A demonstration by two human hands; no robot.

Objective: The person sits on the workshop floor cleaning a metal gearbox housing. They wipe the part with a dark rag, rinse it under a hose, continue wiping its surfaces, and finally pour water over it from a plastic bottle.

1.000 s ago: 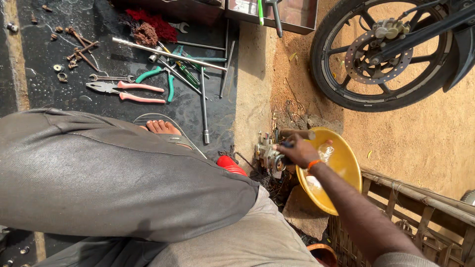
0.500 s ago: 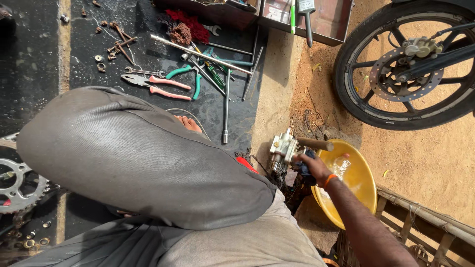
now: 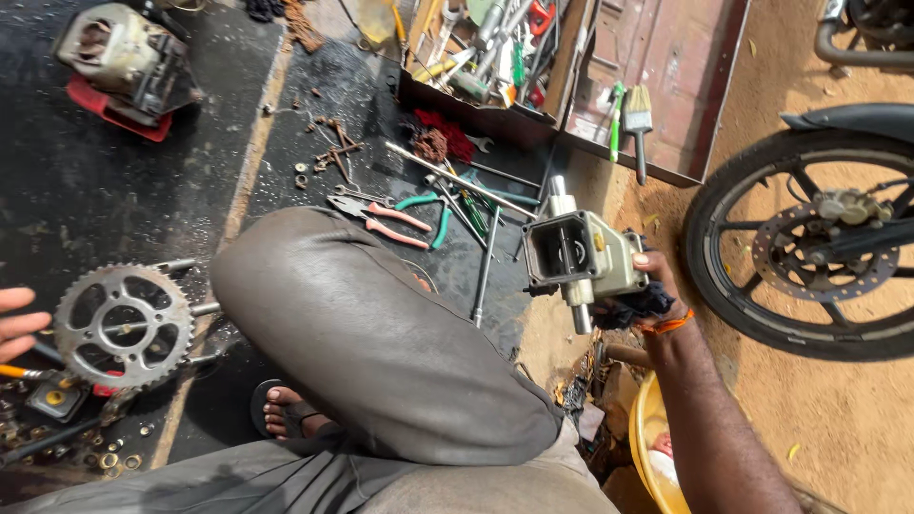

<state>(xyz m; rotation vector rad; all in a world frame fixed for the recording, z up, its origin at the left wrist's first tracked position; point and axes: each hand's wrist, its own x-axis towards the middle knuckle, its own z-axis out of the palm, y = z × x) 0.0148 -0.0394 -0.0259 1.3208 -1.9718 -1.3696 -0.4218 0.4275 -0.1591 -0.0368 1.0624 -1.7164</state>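
The right hand (image 3: 657, 290) has its grip wrapped around a pale metal housing (image 3: 581, 255), held up in the air above the mat (image 3: 143, 190), open end facing the camera, a dark rag (image 3: 633, 306) bunched under it. The left hand (image 3: 19, 324) sits at the frame edge, fingers spread, holding nothing, near the sprocket (image 3: 122, 326). It's a greasy one-handed hold, so the housing could easily slip and land on the pliers (image 3: 381, 217) or the foot (image 3: 290, 414).

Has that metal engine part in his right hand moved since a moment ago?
Yes. The right hand has lifted the metal engine part up, away from the yellow basin it was beside earlier.
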